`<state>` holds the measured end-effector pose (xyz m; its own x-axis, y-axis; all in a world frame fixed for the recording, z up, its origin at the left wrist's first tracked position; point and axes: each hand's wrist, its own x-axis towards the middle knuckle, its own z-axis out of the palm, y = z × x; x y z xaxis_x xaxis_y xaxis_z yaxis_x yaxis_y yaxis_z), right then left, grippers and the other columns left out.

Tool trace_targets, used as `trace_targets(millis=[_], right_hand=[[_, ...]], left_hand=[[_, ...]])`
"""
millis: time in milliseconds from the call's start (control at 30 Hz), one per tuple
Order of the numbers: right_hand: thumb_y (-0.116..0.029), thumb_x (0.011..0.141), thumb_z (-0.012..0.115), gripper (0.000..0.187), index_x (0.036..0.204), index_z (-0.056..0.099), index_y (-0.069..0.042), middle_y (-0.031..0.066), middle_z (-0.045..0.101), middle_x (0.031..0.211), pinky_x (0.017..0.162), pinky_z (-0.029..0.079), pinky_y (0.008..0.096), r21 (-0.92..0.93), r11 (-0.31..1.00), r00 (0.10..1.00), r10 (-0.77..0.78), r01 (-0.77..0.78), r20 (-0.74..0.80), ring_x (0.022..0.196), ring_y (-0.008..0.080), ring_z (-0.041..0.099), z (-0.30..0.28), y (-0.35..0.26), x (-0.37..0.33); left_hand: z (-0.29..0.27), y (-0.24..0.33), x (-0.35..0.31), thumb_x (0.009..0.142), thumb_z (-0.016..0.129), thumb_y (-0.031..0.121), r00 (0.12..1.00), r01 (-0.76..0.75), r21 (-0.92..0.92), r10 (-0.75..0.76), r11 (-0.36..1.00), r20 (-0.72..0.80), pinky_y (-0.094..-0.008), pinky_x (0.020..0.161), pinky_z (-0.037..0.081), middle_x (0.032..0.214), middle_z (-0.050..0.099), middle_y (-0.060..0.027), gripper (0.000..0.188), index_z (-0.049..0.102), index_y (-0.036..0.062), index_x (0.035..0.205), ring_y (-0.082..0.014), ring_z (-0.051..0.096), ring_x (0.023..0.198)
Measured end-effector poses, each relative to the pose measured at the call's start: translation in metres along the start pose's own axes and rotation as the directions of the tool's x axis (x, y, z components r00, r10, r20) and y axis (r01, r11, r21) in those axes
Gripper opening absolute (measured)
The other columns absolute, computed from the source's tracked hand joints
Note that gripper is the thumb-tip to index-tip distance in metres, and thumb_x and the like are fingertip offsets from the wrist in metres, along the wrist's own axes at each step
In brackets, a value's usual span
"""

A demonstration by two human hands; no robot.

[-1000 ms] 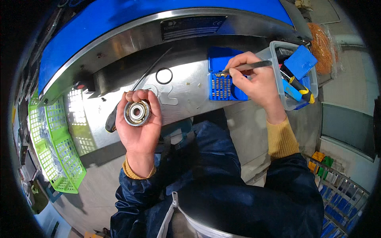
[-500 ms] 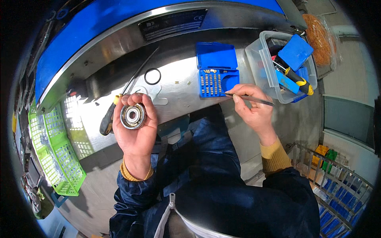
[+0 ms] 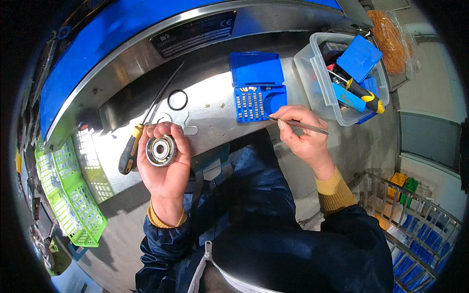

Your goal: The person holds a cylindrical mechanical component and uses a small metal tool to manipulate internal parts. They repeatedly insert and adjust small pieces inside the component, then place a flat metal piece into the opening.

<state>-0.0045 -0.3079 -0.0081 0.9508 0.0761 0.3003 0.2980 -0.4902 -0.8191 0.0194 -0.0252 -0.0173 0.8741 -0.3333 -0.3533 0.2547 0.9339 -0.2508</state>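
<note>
Bearing (image 3: 167,151) rests in the left of the two hands (image 3: 166,172).

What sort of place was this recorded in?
Probably a workshop or factory workstation: a bearing held in the left hand, a screwdriver lying on the metal work surface, and a clear plastic bin holding another black-and-yellow tool.

the black plate (image 3: 194,35) on the curved metal edge (image 3: 122,63) carries a pale logo (image 3: 165,37), a conformity mark (image 3: 226,23), and printed lines (image 3: 197,42) too small for reading
</note>
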Motion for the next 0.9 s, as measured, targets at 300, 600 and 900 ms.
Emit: trace_targets(millis=[300, 600, 900], right_hand=[[0.008, 0.082, 0.065, 0.015, 0.095, 0.063, 0.001, 0.0134, 0.068, 0.1, 0.077, 0.056, 0.0295, -0.056, 0.997, 0.996, -0.055, 0.051, -0.077, 0.089, 0.0197, 0.068, 0.0, 0.006, 0.002], [0.004, 0.081, 0.067, 0.02, 0.1, 0.061, 0.001, 0.0108, 0.067, 0.097, 0.072, 0.056, 0.0302, -0.21, 0.969, 0.991, 0.12, -0.129, -0.055, 0.085, 0.0202, 0.071, -0.002, 0.003, 0.01], [0.0, 0.082, 0.066, 0.024, 0.104, 0.059, 0.0, 0.0116, 0.067, 0.096, 0.072, 0.056, 0.0312, -0.239, 0.957, 0.986, 0.168, -0.164, 0.0, 0.085, 0.0215, 0.071, 0.0, 0.001, 0.019]], left_hand=[[-0.001, 0.0, 0.001, 0.102, 0.044, 0.019, 1.0, 0.017, -0.01, -0.017, 1.0, -0.015, -0.0423, 0.102, 0.049, 0.089, 0.057, -0.0068, 0.022, 0.054, 0.0057, 0.087, -0.0208, 0.058, 0.094], [-0.001, -0.003, 0.001, 0.102, 0.044, 0.021, 1.0, 0.01, -0.001, -0.01, 1.0, -0.006, -0.0424, 0.102, 0.049, 0.09, 0.056, -0.0064, 0.022, 0.052, 0.0058, 0.088, -0.0207, 0.058, 0.095], [-0.002, -0.001, 0.002, 0.102, 0.044, 0.021, 1.0, 0.006, 0.009, -0.006, 1.0, -0.001, -0.0414, 0.102, 0.049, 0.091, 0.058, -0.0078, 0.023, 0.055, 0.0051, 0.089, -0.0217, 0.059, 0.096]])
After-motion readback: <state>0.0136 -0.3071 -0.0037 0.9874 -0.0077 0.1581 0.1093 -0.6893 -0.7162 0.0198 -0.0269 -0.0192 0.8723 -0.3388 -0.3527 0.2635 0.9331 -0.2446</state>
